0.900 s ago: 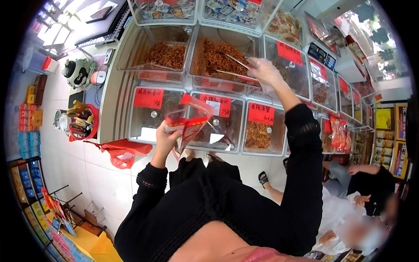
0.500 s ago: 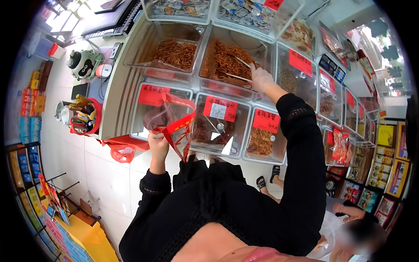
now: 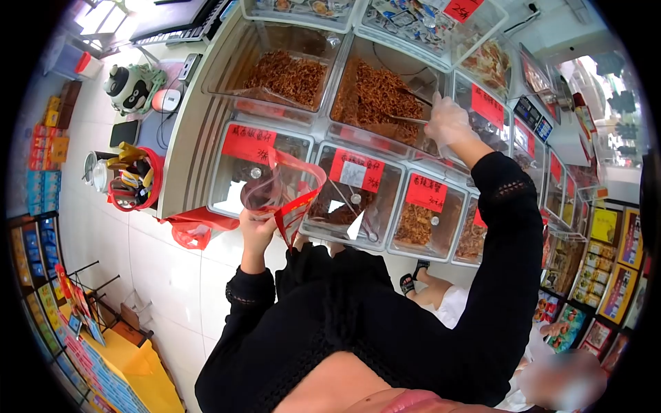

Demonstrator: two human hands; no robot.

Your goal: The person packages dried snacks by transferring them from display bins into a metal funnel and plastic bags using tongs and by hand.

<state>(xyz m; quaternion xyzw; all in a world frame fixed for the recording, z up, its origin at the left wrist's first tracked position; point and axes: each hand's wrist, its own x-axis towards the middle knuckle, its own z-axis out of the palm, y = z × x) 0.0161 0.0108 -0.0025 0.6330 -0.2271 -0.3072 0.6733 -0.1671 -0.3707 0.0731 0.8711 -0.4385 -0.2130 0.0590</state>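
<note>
While right hand (image 3: 449,124) grips tongs (image 3: 411,120) (over bin edge (image 3: 382,138)), left hand (image 3: 256,233) grips open bag (image 3: 295,207).

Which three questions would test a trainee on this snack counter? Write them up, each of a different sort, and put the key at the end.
1. Multiple choice: what does the right hand hold?
A) a scoop
B) tongs
C) a knife

2. True or false: the tongs reach into a bin of reddish-brown shreds, while the left hand holds a red-edged bag outside that bin.

3. Fill in the missing word: the handwritten signs on the row of bins nearest the person are ____ in colour.

Key: 1. B; 2. true; 3. red
</note>
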